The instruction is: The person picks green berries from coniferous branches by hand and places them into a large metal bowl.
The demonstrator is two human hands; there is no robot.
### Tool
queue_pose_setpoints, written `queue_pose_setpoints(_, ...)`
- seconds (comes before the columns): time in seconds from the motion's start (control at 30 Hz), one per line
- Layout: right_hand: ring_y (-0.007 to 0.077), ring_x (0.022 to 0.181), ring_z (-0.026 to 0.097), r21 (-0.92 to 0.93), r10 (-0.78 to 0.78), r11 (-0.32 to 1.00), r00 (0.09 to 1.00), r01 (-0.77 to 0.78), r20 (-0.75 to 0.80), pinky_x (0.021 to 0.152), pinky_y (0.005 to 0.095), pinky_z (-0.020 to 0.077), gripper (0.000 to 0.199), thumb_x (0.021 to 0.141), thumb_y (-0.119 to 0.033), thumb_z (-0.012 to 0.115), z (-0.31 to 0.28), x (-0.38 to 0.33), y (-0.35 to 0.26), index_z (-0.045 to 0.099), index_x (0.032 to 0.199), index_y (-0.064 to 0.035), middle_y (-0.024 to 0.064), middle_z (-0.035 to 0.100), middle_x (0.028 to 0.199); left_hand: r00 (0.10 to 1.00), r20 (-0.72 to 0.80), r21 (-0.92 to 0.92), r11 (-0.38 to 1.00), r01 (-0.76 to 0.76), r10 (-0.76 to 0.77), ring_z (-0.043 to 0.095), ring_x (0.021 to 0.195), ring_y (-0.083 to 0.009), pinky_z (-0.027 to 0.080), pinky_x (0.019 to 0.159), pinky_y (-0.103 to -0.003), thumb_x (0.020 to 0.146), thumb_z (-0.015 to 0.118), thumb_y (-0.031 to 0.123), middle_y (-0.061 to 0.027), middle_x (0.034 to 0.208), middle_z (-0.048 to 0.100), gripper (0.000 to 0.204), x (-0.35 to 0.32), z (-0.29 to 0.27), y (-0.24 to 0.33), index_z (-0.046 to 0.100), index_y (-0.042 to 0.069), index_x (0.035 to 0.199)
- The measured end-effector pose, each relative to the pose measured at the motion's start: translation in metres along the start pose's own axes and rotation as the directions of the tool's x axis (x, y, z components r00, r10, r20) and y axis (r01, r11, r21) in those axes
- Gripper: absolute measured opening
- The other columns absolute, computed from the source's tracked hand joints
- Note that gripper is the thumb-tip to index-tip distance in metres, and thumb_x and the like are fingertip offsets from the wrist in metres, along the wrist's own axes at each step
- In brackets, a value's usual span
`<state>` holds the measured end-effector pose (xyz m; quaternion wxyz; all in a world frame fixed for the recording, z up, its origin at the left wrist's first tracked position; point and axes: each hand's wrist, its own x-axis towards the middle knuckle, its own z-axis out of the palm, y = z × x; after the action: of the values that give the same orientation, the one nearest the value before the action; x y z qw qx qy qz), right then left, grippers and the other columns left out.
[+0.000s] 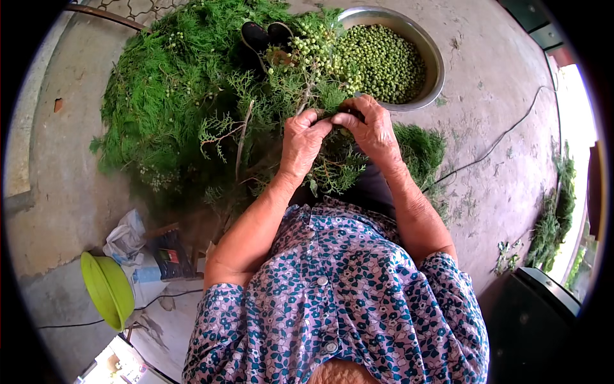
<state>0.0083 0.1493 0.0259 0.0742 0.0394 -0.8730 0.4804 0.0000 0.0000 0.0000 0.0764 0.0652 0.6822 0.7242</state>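
In front of my lap, my left hand [300, 144] is closed, thumb and fingers pinching a leafy conifer branch [306, 96] with clusters of pale green cones at its far end. Right beside it, my right hand [372, 133] is also closed, its thumb and bent fingers pinched at the branch; what sits between those fingertips is too small to make out. The two thumbs nearly meet. Just beyond my right hand stands a wide metal basin [437, 67], filled with small round green cones [387, 61]. The branch tips reach over its left side.
A large heap of green conifer branches [153, 89] covers the floor ahead and left, around a dark shoe [254, 37]. More sprigs [422, 148] lie right of my lap. A lime-green plastic basin [105, 291] and a whitish bag [126, 238] stand behind left. A cable [495, 147] crosses the right floor.
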Motion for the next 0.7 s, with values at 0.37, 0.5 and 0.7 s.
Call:
queue_pose_setpoints(0.37,0.0060,0.059,0.047,0.505,0.397,0.754,0.904,-0.421,0.160,0.056,0.0207,0.0388,0.021,0.083,-0.021,0.060,-0.007,0.003,0.008,0.061,0.089,-0.0019,-0.0003,0.057,0.067,0.998,0.068,0.101,0.995,0.006,-0.013,0.041,0.056,-0.0035,0.035,0.049,-0.023,0.078,0.060,0.011,0.0044,0.061,0.052,0.011,-0.002,-0.002,0.006,0.061,0.001,0.082)
queue_pose_setpoints(0.5,0.0095,0.065,0.050,0.900,0.335,0.302,0.919,-0.313,0.208,0.053,0.0213,0.0356,0.017,0.085,-0.018,0.054,-0.019,0.011,0.026,0.056,0.095,-0.0040,0.0003,0.053,0.074,0.998,0.026,-0.056,0.996,0.063,-0.061,0.041,0.055,-0.0027,0.035,0.048,-0.020,0.079,0.060,0.012,0.0058,0.063,0.053,0.010,-0.004,0.000,0.020,0.062,0.002,0.081)
queue_pose_setpoints(0.7,0.0117,0.062,0.053,0.948,0.370,0.187,0.912,-0.259,0.177,0.051,0.0217,0.0412,0.010,0.083,-0.008,0.055,-0.025,0.006,0.028,0.056,0.092,-0.0031,0.0035,0.057,0.075,0.987,0.014,-0.249,0.956,0.157,-0.158,0.041,0.054,-0.0014,0.032,0.048,-0.017,0.079,0.061,0.013,0.0065,0.065,0.054,0.009,-0.001,-0.011,0.015,0.064,0.007,0.085)
